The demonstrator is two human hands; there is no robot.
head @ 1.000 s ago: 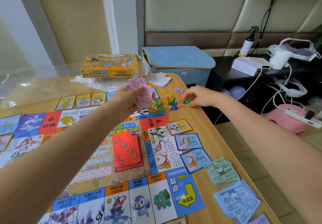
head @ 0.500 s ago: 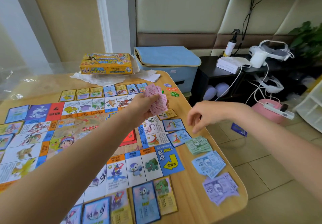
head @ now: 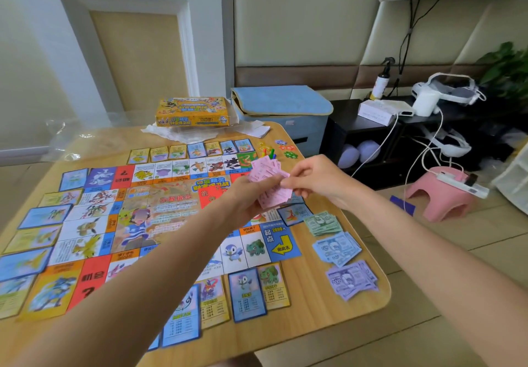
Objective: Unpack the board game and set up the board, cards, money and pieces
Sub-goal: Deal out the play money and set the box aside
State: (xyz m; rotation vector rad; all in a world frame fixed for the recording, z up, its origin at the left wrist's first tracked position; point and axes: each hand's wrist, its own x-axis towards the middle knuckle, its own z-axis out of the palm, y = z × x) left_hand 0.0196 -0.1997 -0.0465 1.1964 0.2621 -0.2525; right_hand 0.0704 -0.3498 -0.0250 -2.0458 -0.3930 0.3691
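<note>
We held the game board (head: 160, 218) flat on the wooden table (head: 328, 318), stretching left of our fingers, with property cards (head: 245, 292) lining its edges. Our left hand (head: 248, 198) curled its fingers around a fanned stack of pink notes (head: 268, 179) above the board's right side. Our right hand (head: 317, 179) pinched the stack's right edge between thumb and fingertips. Beyond our fingers sat the small playing pieces (head: 268, 152) and, farther back, the yellow game box (head: 193, 110). Below our right fingers lay three money piles: green notes (head: 323, 223), blue notes (head: 337, 248) and purple notes (head: 353, 279).
</note>
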